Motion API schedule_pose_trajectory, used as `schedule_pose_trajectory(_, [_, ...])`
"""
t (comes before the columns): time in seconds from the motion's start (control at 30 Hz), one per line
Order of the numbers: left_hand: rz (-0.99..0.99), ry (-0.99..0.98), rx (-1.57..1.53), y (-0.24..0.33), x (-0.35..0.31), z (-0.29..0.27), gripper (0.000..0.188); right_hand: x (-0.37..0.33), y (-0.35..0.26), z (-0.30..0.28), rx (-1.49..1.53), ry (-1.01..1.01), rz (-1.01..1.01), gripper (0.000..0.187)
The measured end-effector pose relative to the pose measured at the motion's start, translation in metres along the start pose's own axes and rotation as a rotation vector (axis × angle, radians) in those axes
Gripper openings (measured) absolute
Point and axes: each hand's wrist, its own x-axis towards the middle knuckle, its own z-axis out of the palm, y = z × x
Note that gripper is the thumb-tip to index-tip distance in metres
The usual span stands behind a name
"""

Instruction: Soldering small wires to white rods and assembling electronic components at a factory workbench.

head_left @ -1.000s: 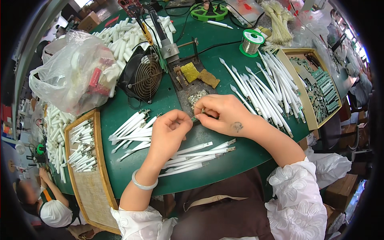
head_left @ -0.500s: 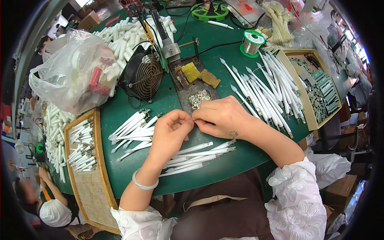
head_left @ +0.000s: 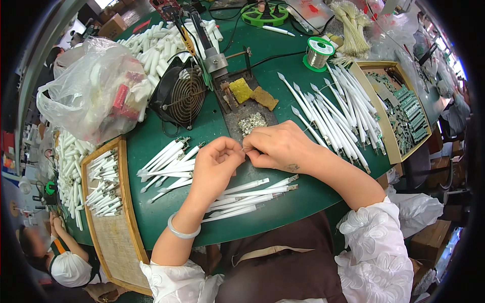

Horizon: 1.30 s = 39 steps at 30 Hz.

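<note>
My left hand and my right hand meet fingertip to fingertip at the front end of a dark metal work plate. Both are closed in a pinch, and a thin pale wire shows between the fingertips; most of it is hidden by the fingers. Beneath my left wrist lies a row of white candle-shaped sticks with metal contacts. More white sticks with flame-shaped tips are left of that hand. Beyond my right forearm is a bigger pile of flame-tipped sticks. Silvery solder scraps sit just past my fingers.
A black fan, a clamped stand and yellow sponges stand ahead. A solder spool and a box of circuit boards are right. Leftward are a plastic bag, a wood-framed tray and a co-worker.
My hands stay in nearly the same place, with the fingers shifting slightly. The thin wire shows more plainly between the fingertips. At the far left, the co-worker's hands have moved a little.
</note>
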Motion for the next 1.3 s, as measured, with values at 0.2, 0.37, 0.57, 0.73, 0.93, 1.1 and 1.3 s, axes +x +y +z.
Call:
schedule_pose_trajectory(0.2, [-0.008,0.025,-0.057,0.004,0.003,-0.003,0.003,0.002,-0.006,-0.006,0.103,0.059,0.042,0.017])
schedule_pose_trajectory(0.37, [-0.008,0.055,-0.07,0.007,0.006,-0.002,0.004,0.003,-0.006,-0.014,0.33,-0.03,0.381,0.022])
schedule_pose_trajectory(0.57, [0.03,0.08,-0.032,0.011,0.016,-0.002,0.005,0.006,-0.004,-0.01,0.497,0.111,0.417,0.011])
schedule_pose_trajectory(0.73, [0.046,0.108,-0.013,0.014,0.028,-0.001,0.005,0.007,0.002,-0.002,0.269,0.2,0.275,0.007])
schedule_pose_trajectory(0.93, [0.03,0.107,-0.026,0.017,0.039,-0.001,0.006,0.01,0.006,0.001,0.192,0.276,0.208,0.008])
schedule_pose_trajectory(1.1, [0.034,0.13,-0.034,0.021,0.04,0.0,0.006,0.012,0.006,0.002,0.185,0.316,0.186,0.01])
schedule_pose_trajectory(1.3, [0.084,0.129,-0.056,0.02,0.04,0.003,0.005,0.012,0.006,0.002,0.177,0.34,0.177,0.009])
